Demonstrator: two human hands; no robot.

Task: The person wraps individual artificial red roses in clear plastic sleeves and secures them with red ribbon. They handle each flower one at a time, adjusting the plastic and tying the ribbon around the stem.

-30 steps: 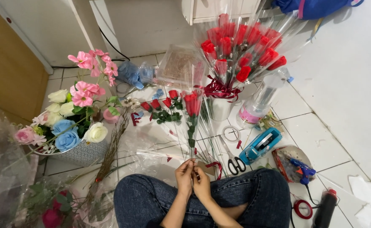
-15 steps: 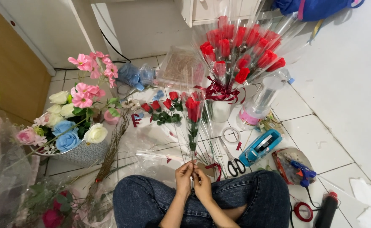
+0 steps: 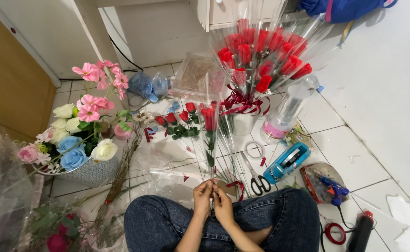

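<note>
I sit cross-legged in blue jeans on a white tiled floor. My left hand [image 3: 203, 198] and my right hand [image 3: 223, 205] meet above my lap, both pinching the bottom of a long green stem. That stem belongs to a single red rose [image 3: 209, 117] wrapped in a clear plastic sleeve, which points away from me. A red ribbon piece [image 3: 235, 185] lies just right of my hands. Several loose red roses [image 3: 177, 119] lie on clear plastic further out.
A metal bucket holds wrapped red roses [image 3: 261, 60] tied with dark red ribbon. Left stands a basket of pink, white and blue flowers [image 3: 76, 140]. Scissors [image 3: 256, 177], a tape roll [image 3: 254, 149], a blue tape dispenser [image 3: 286, 162], a glue gun [image 3: 334, 189] and a black can [image 3: 360, 231] lie right.
The wrapped rose has tilted slightly as my fingers work at its stem base. My hands stay at the same spot above my lap.
</note>
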